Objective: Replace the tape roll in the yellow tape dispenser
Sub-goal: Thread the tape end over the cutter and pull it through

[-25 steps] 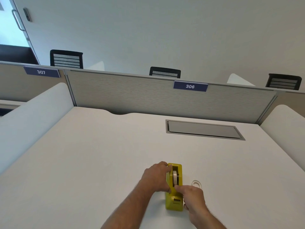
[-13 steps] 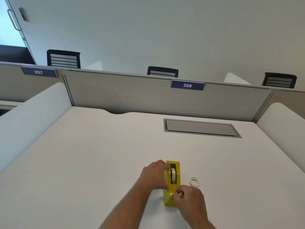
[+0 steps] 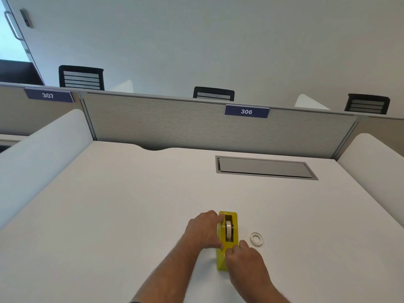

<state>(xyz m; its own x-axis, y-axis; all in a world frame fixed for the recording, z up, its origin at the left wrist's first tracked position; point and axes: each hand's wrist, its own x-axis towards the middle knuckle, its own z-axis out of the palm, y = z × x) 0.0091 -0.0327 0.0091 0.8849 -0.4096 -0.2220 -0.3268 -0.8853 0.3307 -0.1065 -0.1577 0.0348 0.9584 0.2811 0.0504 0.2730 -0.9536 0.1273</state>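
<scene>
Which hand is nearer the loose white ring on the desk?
Right. The right hand is at the dispenser's near end, just left of the ring; the left hand is beyond the dispenser, gripping its far side.

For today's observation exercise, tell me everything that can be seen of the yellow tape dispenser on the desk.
The yellow tape dispenser is a narrow block, plastic by its look, standing upright on the white desk, lengthwise away from the person. Its open top slot holds a pale tape roll on edge. The left hand holds its left side; the right hand covers its near end, fingers curled there. A small white ring lies apart to its right.
</scene>
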